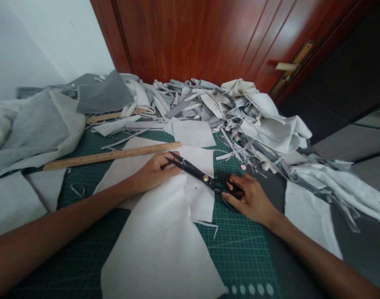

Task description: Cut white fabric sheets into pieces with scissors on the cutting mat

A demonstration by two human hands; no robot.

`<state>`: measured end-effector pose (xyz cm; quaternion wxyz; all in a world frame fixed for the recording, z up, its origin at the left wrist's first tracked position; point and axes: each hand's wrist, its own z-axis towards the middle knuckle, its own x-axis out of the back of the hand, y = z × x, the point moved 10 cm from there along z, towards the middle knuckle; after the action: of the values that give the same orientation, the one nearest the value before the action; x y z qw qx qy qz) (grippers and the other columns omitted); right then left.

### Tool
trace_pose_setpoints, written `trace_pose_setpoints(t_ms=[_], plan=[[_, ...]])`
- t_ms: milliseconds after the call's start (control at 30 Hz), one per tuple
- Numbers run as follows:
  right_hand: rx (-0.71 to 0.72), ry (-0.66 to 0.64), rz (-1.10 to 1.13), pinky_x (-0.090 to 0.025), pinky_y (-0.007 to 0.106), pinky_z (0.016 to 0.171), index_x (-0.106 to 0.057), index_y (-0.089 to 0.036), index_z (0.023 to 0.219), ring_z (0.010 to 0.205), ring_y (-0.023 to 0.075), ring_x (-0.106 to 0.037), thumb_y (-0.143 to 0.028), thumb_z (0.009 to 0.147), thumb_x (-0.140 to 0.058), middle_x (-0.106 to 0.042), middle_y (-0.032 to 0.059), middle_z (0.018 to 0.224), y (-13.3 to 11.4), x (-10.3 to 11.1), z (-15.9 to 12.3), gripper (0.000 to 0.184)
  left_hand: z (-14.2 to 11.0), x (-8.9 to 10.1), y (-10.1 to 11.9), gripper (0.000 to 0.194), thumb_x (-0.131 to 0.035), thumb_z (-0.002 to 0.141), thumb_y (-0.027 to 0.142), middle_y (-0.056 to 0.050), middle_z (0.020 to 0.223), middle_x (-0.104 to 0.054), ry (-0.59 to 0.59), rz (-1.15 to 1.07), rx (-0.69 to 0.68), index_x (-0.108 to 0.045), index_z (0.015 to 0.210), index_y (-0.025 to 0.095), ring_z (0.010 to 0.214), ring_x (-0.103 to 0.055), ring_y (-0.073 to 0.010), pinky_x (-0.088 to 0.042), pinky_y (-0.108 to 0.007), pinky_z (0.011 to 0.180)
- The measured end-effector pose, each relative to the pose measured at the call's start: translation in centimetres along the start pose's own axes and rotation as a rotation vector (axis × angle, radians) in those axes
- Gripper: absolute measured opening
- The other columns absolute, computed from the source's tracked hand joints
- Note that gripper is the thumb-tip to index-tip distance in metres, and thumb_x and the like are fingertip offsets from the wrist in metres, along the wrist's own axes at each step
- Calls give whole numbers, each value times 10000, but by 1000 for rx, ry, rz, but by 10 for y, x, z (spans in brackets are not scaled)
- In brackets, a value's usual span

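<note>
My right hand (250, 197) is closed round the handles of black scissors (197, 172). Their blades point left and are slightly parted, with the tips by my left hand (155, 172). That hand has its fingers closed on the upper edge of a large white fabric piece (165, 241), which spreads toward me over the cutting mat. Beneath it lies another white fabric piece (202, 160). Just beyond my left hand, a wooden ruler (115, 155) rests across the cloth and the mat. A thin cut strip (205, 224) lies beside the fabric.
A green gridded cutting mat (242, 249) covers the table. Grey and white fabric scraps (190, 99) are heaped along the back, against a brown wooden door (190, 37). Folded grey cloth (40, 120) sits at left; more white cloth (311, 216) lies at right.
</note>
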<state>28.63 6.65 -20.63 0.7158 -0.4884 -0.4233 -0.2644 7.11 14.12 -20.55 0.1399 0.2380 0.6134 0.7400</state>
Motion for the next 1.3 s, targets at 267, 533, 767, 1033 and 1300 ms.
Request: trace_pose_setpoints(t_ms=[267,533,767,1033,1300], plan=[[-15,23,-31,-360,317,635,-528,-230,732,691,206,-512,-495,922,-587,-553,6,600,4,1,-1,331,-1,-1,6,170,-703,804,330,-6,823,-692,12,8,25,-684,844,166,704,-613,-132,-474,-196,592],[-89,103,95,-366,289,589,-488,-232,688,645,169,-492,-430,880,-604,-517,-10,616,11,7,-1,299,-2,-1,1,290,-696,837,428,28,676,-549,-5,57,63,-611,756,163,566,-469,-94,-343,-178,492],[-96,158,171,-378,281,580,-477,-233,764,637,146,-467,-390,906,-583,-510,-14,701,17,12,1,237,-3,-6,5,321,-684,868,446,30,643,-519,-31,48,61,-597,738,166,555,-446,-94,-330,-176,479],[-15,165,34,-394,328,672,-497,-228,783,655,162,-497,-369,834,-637,-534,-17,690,7,15,2,206,-3,-5,-3,328,-704,868,476,10,682,-602,-17,12,106,-677,830,151,549,-504,-93,-358,-170,470],[11,157,-31,-385,333,665,-498,-231,759,620,163,-507,-364,810,-639,-554,-22,656,0,15,4,200,-2,-2,-4,256,-756,833,390,-27,839,-730,-3,-22,71,-736,960,169,695,-646,-137,-493,-194,586]])
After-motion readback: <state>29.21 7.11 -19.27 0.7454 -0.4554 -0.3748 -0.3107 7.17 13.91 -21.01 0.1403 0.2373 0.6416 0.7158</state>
